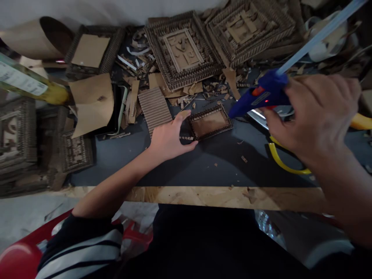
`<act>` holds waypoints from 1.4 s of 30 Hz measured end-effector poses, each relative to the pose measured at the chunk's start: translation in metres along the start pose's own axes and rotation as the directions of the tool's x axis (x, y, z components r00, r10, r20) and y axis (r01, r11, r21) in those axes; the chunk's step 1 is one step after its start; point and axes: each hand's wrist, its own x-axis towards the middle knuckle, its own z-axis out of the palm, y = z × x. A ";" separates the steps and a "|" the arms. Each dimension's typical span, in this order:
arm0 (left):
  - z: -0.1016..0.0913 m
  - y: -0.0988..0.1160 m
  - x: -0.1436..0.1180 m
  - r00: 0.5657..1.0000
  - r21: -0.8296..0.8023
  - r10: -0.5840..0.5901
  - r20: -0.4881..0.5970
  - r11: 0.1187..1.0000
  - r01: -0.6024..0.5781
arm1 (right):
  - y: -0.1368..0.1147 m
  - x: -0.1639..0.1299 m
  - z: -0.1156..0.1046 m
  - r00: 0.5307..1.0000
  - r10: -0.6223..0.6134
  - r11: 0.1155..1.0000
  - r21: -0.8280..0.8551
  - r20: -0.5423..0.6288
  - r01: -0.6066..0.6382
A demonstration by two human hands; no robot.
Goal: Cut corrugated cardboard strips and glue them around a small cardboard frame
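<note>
My right hand (pixel 316 108) is wrapped round a blue hot glue gun (pixel 261 95) with a small red light lit on its side. A long translucent glue stick (pixel 319 37) sticks out of its back. The gun's nozzle points down and left, close to the right end of a small rectangular cardboard frame (pixel 210 122) with a ridged, raised rim. At the frame's left end, the thumb and forefinger of my left hand (pixel 168 137) hold its two corners. Beside that hand lies a piece of corrugated cardboard (pixel 155 106), partly under the fingers.
Larger layered cardboard frames (pixel 186 48) stand along the back, amid scraps and strips. A bottle (pixel 29 81) slants in from the left, near a brown cardboard sheet (pixel 91 100). Yellow-handled scissors (pixel 286 164) lie at right. The wooden table edge (pixel 192 195) runs in front.
</note>
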 end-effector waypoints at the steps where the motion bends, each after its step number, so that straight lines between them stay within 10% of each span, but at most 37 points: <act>1: 0.000 0.000 0.000 1.000 0.000 0.001 -0.001 1.000 -0.001 | -0.004 0.002 0.000 1.000 0.013 1.000 0.019 -0.018 -0.013; 20: 0.001 0.001 -0.001 1.000 -0.024 -0.012 -0.005 1.000 0.011 | -0.046 0.018 0.008 0.961 -0.014 0.961 0.269 0.275 -0.063; 42: 0.003 -0.001 -0.001 0.999 -0.029 0.017 -0.035 0.999 -0.018 | -0.019 0.008 0.018 0.991 -0.132 0.984 0.126 0.013 0.129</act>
